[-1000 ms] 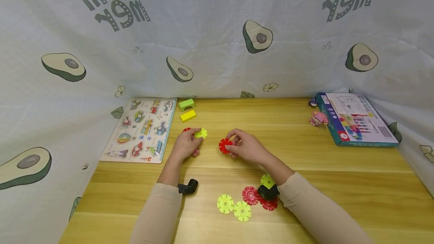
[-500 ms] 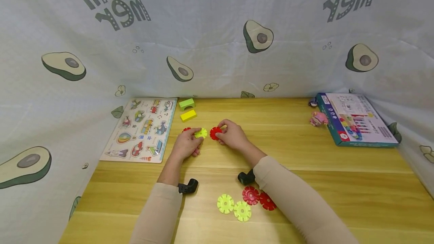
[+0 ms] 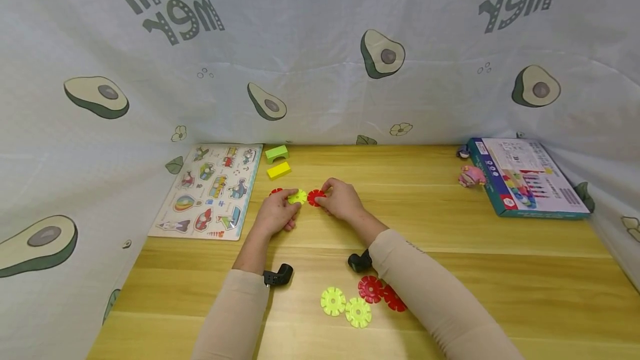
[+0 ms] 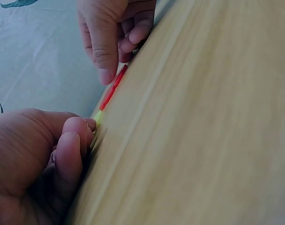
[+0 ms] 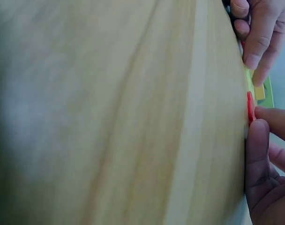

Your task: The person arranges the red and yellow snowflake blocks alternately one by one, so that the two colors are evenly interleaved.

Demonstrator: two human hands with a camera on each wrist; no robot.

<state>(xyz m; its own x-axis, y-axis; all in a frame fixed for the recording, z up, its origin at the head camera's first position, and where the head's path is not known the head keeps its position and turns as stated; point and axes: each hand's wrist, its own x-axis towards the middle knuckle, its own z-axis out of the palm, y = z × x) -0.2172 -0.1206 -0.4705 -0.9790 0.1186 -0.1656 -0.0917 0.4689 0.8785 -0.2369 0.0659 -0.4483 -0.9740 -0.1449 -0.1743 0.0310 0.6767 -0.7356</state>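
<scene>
In the head view my left hand [image 3: 272, 214] pinches a yellow notched plastic disc [image 3: 300, 197] between thumb and forefinger, low over the wooden table. Part of a red disc [image 3: 275, 190] shows on the far left of that hand, mostly hidden by the fingers. From the right, my right hand [image 3: 344, 201] grips another red notched disc [image 3: 312, 198] by its right edge. This disc's left edge meets the yellow one, in line with it. The left wrist view shows the gripped red disc [image 4: 113, 87] edge-on, nearly flat to the table; whether the notches interlock I cannot tell.
Loose yellow discs [image 3: 358, 320] and red discs [image 3: 371, 283] lie near the front, some partly under the right sleeve. A puzzle board [image 3: 167, 221], a green arch block [image 3: 276, 152] and a yellow block [image 3: 279, 170] stand back left. A box [image 3: 545, 193] and a pink figure [image 3: 471, 176] sit right.
My right hand has moved left and slightly away from me with its red disc, bringing it against the yellow disc. My left hand has stayed in place.
</scene>
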